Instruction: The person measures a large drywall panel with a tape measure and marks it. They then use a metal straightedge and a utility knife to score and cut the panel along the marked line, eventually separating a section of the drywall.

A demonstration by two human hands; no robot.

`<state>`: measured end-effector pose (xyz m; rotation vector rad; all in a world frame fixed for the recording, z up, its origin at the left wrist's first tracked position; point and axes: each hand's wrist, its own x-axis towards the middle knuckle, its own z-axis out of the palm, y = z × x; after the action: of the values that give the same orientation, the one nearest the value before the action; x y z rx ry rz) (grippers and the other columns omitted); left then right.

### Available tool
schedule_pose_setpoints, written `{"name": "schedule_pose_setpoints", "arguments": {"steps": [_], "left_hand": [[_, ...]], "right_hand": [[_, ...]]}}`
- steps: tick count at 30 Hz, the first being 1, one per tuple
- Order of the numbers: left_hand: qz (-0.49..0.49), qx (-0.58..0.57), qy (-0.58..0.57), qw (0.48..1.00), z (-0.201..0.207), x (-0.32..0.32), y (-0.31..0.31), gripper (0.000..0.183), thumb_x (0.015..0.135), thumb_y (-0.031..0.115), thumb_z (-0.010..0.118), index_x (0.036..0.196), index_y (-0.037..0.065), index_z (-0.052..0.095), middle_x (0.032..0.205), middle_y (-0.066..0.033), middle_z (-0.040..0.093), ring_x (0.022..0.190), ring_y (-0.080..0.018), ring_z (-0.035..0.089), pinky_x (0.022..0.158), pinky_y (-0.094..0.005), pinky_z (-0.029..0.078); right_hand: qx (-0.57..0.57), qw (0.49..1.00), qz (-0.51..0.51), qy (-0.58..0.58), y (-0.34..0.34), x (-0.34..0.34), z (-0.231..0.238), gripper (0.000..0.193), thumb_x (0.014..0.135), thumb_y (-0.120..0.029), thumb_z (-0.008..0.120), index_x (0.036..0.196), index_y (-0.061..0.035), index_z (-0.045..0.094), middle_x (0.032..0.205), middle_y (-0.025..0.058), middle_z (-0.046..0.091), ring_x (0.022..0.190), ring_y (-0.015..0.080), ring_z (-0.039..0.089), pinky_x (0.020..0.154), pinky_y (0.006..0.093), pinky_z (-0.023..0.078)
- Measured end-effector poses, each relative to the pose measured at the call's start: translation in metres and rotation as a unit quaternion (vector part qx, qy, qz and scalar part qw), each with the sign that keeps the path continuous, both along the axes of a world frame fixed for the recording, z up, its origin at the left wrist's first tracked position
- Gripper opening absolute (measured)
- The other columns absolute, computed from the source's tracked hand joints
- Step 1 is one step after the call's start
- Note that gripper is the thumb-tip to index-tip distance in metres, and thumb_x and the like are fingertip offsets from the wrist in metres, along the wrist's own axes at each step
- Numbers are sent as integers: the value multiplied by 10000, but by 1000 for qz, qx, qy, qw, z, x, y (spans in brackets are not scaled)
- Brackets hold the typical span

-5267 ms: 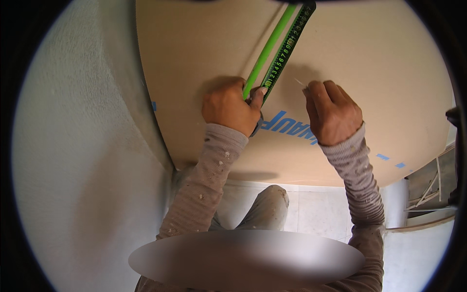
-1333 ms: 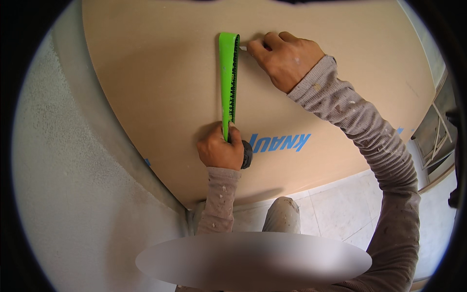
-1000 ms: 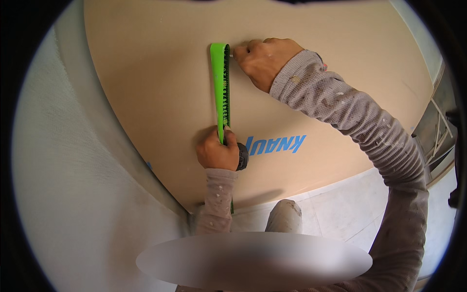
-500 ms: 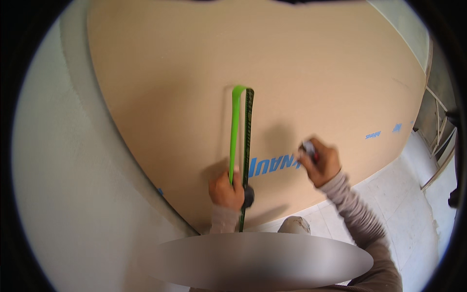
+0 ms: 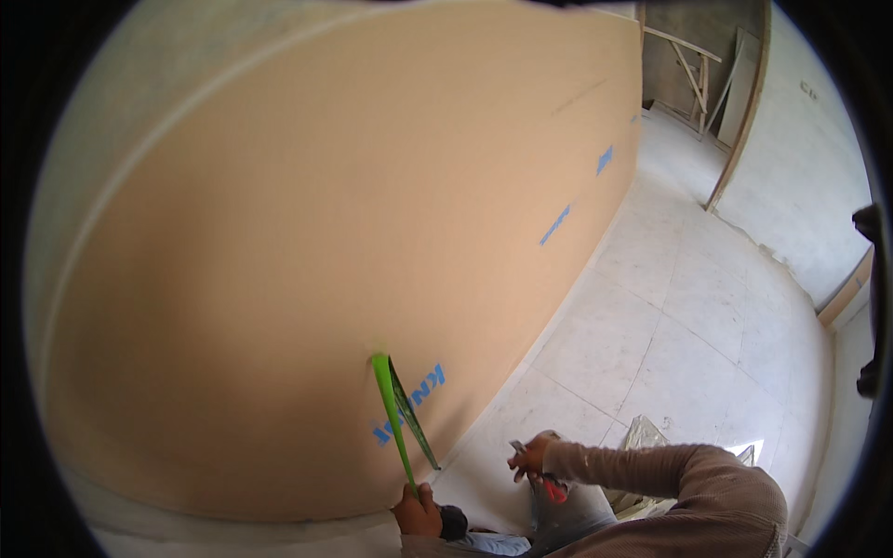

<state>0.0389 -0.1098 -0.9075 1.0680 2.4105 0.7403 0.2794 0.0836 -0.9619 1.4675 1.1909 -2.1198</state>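
Note:
In the head view, my left hand (image 5: 418,512) is low in the middle, closed round the lower end of a long green tape measure blade (image 5: 392,409). The blade is folded over at the top, and its dark inner side runs down beside it, in front of a large tan plasterboard (image 5: 307,251). A dark round thing (image 5: 453,523) sits against the hand; I cannot tell what it is. Farther right, my right hand (image 5: 532,458) grips a small tool (image 5: 555,490) with a red part and a grey, blade-like end. It is held away from the board, above the floor.
Pale floor tiles (image 5: 670,279) run along the board's lower right edge. A wooden frame (image 5: 699,79) stands beyond a doorway at the far right, beside a pale wall (image 5: 800,158). A pale, crumpled-looking thing (image 5: 642,437) lies behind my right forearm.
The view has swung right, showing more floor and the doorway. Both hands now sit lower in the picture. The right hand has moved off the board, still holding its tool; the left keeps the tape.

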Motion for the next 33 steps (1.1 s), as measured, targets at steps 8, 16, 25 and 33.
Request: {"name": "schedule_pose_setpoints", "arguments": {"steps": [8,16,25,33], "left_hand": [[-23,-190,13,981,143,1,-30,304,1020,277,557,984,-4,668,861,-195,677,807,-345,697,769,-489,536],[-131,-398,-122,900,343,-16,33,312,1005,298,595,1039,6,700,937,-176,712,861,-328,707,815,-460,550],[-141,-575,-398,701,591,-10,123,339,988,322,637,1099,18,736,1023,-155,751,921,-308,717,867,-427,565],[-42,-563,-528,635,644,36,195,290,1021,266,576,1026,-7,673,858,-152,686,799,-303,678,796,-445,536]], "right_hand": [[-203,948,-244,-18,-76,109,93,296,1034,-333,642,1076,-45,699,948,107,796,507,180,602,479,360,509],[-265,855,-419,153,-38,193,144,340,1023,-303,653,1164,4,619,944,183,773,515,186,584,471,361,532],[-450,772,-393,217,-64,211,212,468,1078,-321,522,1405,12,490,1087,181,751,628,182,557,590,383,511],[-452,705,-484,255,-79,220,227,514,1067,-286,537,1431,56,418,1315,247,664,610,174,513,587,374,498]]}}
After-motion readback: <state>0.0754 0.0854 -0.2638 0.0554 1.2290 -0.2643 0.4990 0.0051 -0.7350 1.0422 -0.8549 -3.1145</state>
